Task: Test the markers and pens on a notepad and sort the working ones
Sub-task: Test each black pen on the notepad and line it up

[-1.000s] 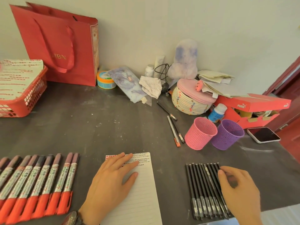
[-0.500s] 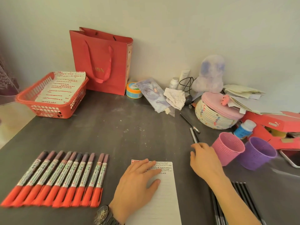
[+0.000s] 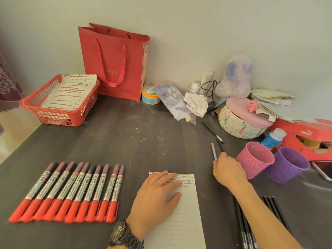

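My left hand [image 3: 154,198] lies flat on the lined notepad [image 3: 186,218], which has scribbles at its top. Several red-capped markers [image 3: 71,191] lie in a row to its left. My right hand [image 3: 230,169] reaches forward beside the pink cup [image 3: 255,159]. Its thumb and fingers close on the near end of a grey pen [image 3: 213,150] that lies on the table. A thin black pen [image 3: 220,145] lies right beside the grey one, and another black pen [image 3: 212,131] lies farther back. A row of black pens [image 3: 269,203] shows under my right forearm.
A purple cup [image 3: 287,164] stands right of the pink one, with a phone [image 3: 323,169] beyond. A woven basket [image 3: 240,123], blue bottle [image 3: 273,138] and red shoebox [image 3: 301,130] crowd the back right. A red mesh basket [image 3: 59,115] and red bag [image 3: 115,60] stand back left.
My right hand left the row of black pens and moved forward to the loose pens beside the pink cup. The view tilted up. My left hand stayed on the notepad.
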